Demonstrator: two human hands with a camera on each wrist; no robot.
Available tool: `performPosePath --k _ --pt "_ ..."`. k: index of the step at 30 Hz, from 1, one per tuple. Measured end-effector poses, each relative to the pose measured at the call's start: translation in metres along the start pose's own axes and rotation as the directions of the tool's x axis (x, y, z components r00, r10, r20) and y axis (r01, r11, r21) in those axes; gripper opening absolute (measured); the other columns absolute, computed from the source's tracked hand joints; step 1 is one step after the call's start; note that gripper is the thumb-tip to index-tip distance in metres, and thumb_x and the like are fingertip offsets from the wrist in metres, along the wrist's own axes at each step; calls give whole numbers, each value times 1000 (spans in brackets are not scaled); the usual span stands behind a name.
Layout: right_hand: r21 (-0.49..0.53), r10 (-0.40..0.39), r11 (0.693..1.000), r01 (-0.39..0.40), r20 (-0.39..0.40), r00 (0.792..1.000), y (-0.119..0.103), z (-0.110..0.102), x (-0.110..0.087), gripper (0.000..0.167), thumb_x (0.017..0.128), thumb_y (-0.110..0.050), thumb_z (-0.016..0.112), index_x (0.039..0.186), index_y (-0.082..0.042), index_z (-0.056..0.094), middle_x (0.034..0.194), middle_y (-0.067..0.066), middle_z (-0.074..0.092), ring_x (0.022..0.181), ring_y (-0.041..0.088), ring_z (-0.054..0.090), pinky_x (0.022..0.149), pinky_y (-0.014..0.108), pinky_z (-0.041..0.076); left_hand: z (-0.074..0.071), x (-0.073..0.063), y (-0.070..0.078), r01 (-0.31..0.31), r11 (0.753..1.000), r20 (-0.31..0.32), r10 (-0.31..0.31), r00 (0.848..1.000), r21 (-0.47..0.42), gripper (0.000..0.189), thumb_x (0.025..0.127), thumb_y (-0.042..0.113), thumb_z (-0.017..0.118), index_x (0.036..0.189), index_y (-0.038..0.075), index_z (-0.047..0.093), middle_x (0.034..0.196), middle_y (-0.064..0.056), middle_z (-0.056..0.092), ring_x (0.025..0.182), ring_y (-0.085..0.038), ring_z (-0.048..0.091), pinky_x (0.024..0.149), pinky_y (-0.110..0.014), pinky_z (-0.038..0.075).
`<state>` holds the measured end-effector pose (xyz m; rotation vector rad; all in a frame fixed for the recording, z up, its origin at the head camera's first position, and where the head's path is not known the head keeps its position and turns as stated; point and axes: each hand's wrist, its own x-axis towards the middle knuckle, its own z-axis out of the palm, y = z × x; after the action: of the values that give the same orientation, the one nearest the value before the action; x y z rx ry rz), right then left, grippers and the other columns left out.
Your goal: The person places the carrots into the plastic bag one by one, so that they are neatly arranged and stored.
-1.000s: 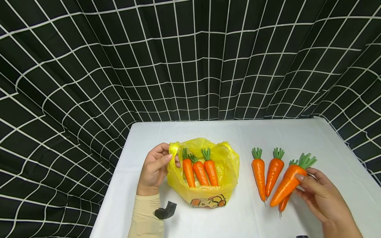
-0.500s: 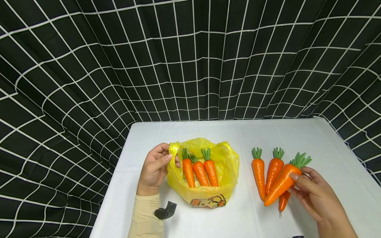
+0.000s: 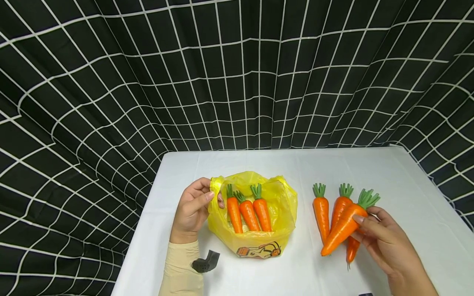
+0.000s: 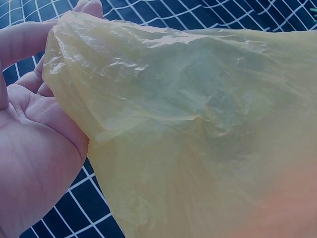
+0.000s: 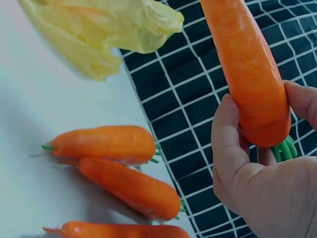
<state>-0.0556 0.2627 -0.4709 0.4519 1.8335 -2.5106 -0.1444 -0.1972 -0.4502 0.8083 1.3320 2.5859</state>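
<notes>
- The held carrot (image 3: 344,229) is to the right of the yellow bag (image 3: 288,201), aslant, its tip pointing down and toward the bag.
- Over the last second it has shifted bagward; its tip now overlaps the lower end of the nearest lying carrot (image 3: 320,209) in the head view.
- The right hand (image 3: 386,242) has moved along with it, thumb and fingers closed about the thick end, just below the green top.
- The left hand (image 3: 193,210) pinches the bag's left handle between thumb and fingers, in the same place as before.
- Inside the bag's wide mouth, three carrots (image 3: 249,215) lean side by side, unchanged; yellow inner wall shows to their right.
- Right of the bag lie three carrots, the farther two partly covered by the held one.
- A strip of white tablecloth (image 3: 304,263) separates bag and nearest lying carrot; a broader stretch runs behind the bag to the table's far edge, with gridded black curtain (image 3: 259,86) beyond.
</notes>
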Motion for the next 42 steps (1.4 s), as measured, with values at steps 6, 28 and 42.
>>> performPosePath --k 6,28,42 --pt "-29 46 999 -46 -1 999 -3 8 0 44 106 -1 68 136 -10 37 113 2 63 99 18 69 85 40 66 1 0 0 1 1000 -10 -1 1000 3 35 101 -14 39 112 4 67 94 -10 71 81 -19 71 78 -31 65" --pt "-52 -17 998 21 67 998 -3 31 1 44 107 1 65 139 -6 35 119 5 62 102 21 65 87 35 65 1 0 1 7 1000 -10 -7 1000 12 34 101 -13 39 111 5 67 93 -10 70 79 -19 70 77 -30 64" --pt "-127 -26 991 37 88 996 -8 52 2 44 106 -3 68 137 -4 38 119 7 62 104 23 66 90 30 63 1 -1 1 7 1000 -42 -6 999 24 35 100 -14 40 113 5 67 94 -10 71 80 -20 71 77 -31 64"
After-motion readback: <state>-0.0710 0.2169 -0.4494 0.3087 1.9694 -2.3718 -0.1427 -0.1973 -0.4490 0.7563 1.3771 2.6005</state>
